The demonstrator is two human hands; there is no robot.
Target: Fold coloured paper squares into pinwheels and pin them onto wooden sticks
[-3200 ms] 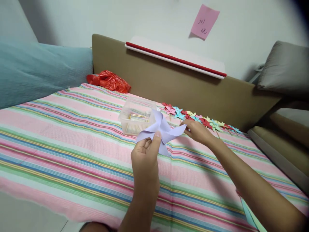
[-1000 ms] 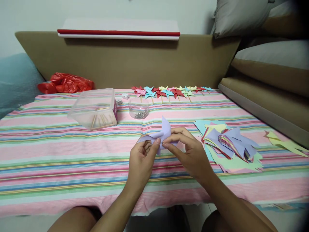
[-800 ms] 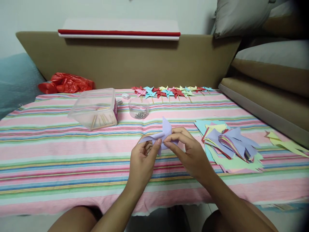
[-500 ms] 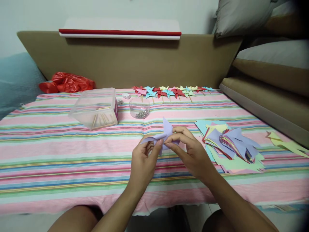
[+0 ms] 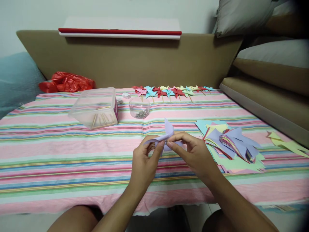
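Observation:
A purple paper pinwheel point(image 5: 169, 128) is held up between both hands, above the striped cloth. My left hand point(image 5: 146, 158) is closed on its left side, thumb near the centre and fingers behind the paper. My right hand point(image 5: 193, 151) pinches at the centre from the right with thumb and index finger. A tiny dark spot shows at the centre between the fingertips; its kind is too small to make out. One blade points up, one curls left, and others are partly covered by the fingers.
Beyond the hands stand a clear box point(image 5: 96, 109) with wooden sticks and a round clear container point(image 5: 140, 109) with small metal pieces. Finished pinwheels point(image 5: 169, 92) lie at the back. Cut paper point(image 5: 231, 145) is stacked on the right, beside a yellow piece point(image 5: 286, 144). A red bag point(image 5: 70, 82) lies back left.
Both hands and the pinwheel have shifted slightly right. The right hand's fingers have drawn in to a tighter pinch at the centre, and its other fingers have lowered.

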